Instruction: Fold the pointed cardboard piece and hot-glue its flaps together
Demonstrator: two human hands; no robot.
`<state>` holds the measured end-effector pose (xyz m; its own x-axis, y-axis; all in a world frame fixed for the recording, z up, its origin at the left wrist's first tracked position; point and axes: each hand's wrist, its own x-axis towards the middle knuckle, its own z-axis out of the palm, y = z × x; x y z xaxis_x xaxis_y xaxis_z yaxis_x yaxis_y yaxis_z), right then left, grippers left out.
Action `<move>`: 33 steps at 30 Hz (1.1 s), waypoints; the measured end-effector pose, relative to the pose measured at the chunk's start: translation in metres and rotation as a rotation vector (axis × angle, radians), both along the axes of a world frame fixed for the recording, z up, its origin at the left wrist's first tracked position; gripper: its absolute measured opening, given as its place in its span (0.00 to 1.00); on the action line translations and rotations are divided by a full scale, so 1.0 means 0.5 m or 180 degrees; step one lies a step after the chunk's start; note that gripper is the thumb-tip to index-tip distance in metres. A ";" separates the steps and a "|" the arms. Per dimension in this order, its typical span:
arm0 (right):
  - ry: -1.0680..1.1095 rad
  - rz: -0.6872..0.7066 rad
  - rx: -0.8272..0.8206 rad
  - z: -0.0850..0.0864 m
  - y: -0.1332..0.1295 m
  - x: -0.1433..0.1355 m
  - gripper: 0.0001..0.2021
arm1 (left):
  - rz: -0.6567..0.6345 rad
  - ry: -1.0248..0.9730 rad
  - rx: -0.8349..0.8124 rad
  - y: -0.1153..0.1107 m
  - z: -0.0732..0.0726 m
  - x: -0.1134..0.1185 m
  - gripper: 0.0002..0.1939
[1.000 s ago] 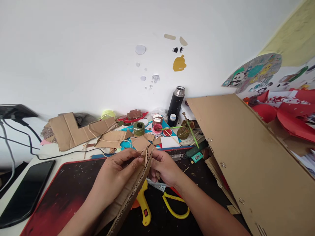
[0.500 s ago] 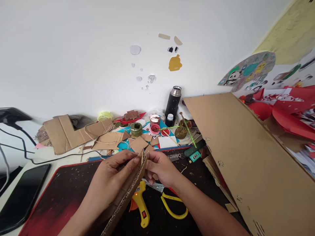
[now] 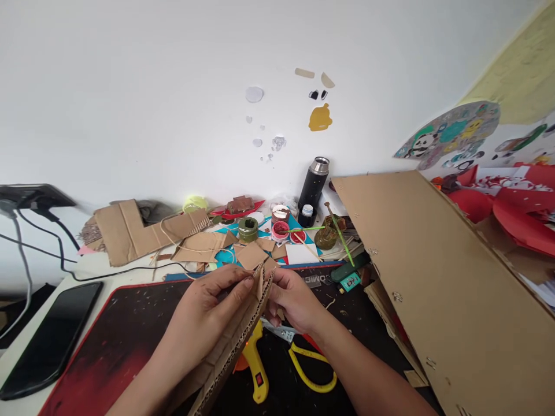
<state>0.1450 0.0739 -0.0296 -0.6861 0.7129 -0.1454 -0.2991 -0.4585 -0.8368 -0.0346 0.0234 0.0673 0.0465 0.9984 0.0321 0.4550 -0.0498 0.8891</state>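
Note:
A folded piece of corrugated cardboard (image 3: pixel 243 338) stands on edge between my hands, its fluted edge facing up. My left hand (image 3: pixel 217 306) pinches its far end from the left, thumb and fingers closed. On the other side, my right hand (image 3: pixel 292 297) grips the same end, with some fingertips hidden behind the board. Below lies a yellow hot glue gun (image 3: pixel 257 370) with a small orange light, partly covered by the cardboard. Yellow-handled scissors (image 3: pixel 314 370) rest under my right wrist.
A large cardboard panel (image 3: pixel 390 277) leans along the right side. Toward the wall stand paint jars (image 3: pixel 248 229), a black thermos (image 3: pixel 313 182) and cardboard scraps (image 3: pixel 199 247). A phone (image 3: pixel 52 341) lies at left beside the dark mat (image 3: pixel 125 335). A black cable (image 3: pixel 125 270) crosses the table.
The camera view has shifted, so the surroundings appear farther right. Both hands keep hold of the cardboard, with little change in their grip.

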 end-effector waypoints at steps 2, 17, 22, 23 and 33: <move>-0.0037 -0.0009 0.0012 0.002 0.000 0.000 0.30 | -0.0003 0.0019 -0.0009 0.001 -0.001 -0.001 0.18; 0.0018 -0.0029 -0.0006 -0.006 0.002 0.001 0.29 | -0.0053 -0.0012 0.0002 0.000 -0.007 -0.005 0.16; -0.0022 -0.0056 -0.0039 -0.008 0.004 -0.001 0.31 | -0.0043 -0.0008 0.0032 0.001 -0.014 -0.008 0.16; -0.0030 -0.0067 -0.0046 -0.007 0.004 -0.001 0.31 | -0.0043 -0.0011 0.0026 0.002 -0.014 -0.008 0.16; -0.0059 -0.0116 -0.0096 -0.011 0.005 0.000 0.30 | -0.0027 0.0030 0.0083 0.004 -0.017 -0.010 0.15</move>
